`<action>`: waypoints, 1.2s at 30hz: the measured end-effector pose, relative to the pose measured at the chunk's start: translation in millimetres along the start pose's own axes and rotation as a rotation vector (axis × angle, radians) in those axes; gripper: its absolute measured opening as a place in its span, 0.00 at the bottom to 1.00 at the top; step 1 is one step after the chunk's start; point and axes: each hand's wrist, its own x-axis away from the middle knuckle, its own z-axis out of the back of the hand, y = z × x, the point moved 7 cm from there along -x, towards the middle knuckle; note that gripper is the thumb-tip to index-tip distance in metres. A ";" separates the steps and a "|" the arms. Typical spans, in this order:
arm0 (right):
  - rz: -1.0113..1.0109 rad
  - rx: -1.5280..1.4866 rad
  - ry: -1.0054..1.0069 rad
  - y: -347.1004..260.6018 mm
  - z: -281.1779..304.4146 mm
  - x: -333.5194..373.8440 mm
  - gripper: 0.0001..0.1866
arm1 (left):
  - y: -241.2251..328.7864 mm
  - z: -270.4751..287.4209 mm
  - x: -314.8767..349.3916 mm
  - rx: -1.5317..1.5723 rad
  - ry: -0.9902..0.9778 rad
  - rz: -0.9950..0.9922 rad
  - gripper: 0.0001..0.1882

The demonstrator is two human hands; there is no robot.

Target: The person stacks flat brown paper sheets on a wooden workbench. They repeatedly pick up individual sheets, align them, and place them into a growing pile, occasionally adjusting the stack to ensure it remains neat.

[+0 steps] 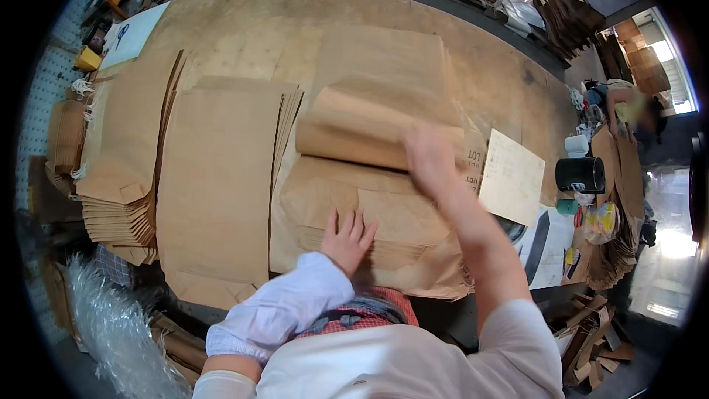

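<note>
My left hand (pixel 348 242) lies flat with its fingers spread on the near end of a stack of brown paper bags (pixel 369 207). Farther out, the upper part of a paper bag (pixel 354 122) curls over, leaving a dark gap beneath its near edge. At the right end of that curl is my right hand (pixel 428 155); motion smears its fingers, so their grip does not show. A flat stack of kraft bags (pixel 218 185) is left of my left hand. Past it, another stack (pixel 129 133) has fanned, folded near ends.
A pale board (pixel 512 177) lies right of the bags. Beyond it stand a black container (pixel 580 174) and a white roll (pixel 576 146). Blue scissors (pixel 122 32) lie at the far left. Another person (pixel 628 107) is at the far right. Clear plastic wrap (pixel 118 332) bulges at the lower left.
</note>
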 end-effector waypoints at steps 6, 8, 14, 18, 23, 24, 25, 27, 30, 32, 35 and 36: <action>0.041 -0.113 -0.599 -53.8 -24.9 79.0 0.12 | -1.4 -0.8 -0.4 0.038 0.118 0.015 0.30; -0.204 -0.055 -0.624 12.1 -49.2 2.2 0.16 | -6.4 -12.9 -1.1 -0.007 0.053 -0.002 0.35; -0.363 0.005 -0.396 120.6 -95.7 -75.5 0.15 | -2.0 -3.9 -5.0 -0.032 0.000 -0.046 0.42; -0.101 -0.181 -0.168 25.5 -16.9 -10.5 0.06 | -4.7 1.8 -7.5 0.057 0.021 0.011 0.36; -0.136 -0.461 -0.340 -64.1 0.6 93.8 0.12 | 4.9 26.6 -13.4 0.071 0.194 -0.034 0.29; -0.326 -0.540 -0.532 -47.4 -10.8 78.6 0.13 | -4.0 3.5 -9.1 0.030 0.144 -0.025 0.31; -0.519 -0.616 -0.722 -31.5 -26.8 67.2 0.15 | -10.6 -10.4 -6.7 -0.014 0.094 -0.017 0.33; -0.124 -0.238 -0.025 5.2 -14.1 -0.4 0.24 | -7.8 -3.6 -7.5 0.005 0.019 -0.046 0.36; -0.312 -0.093 -0.385 94.7 -77.8 -52.8 0.32 | -5.2 -2.2 -13.6 0.001 0.018 -0.089 0.41; -0.298 -0.190 -0.797 87.0 -98.1 -44.6 0.24 | -7.4 -4.5 -11.7 0.016 0.006 -0.089 0.42; -0.027 -0.149 -0.724 13.7 -50.6 -21.5 0.15 | -12.5 2.5 -9.9 0.007 0.006 -0.046 0.41; 0.057 -0.114 -0.622 -12.9 -33.0 8.3 0.16 | -15.1 0.8 -7.2 0.067 -0.034 -0.031 0.39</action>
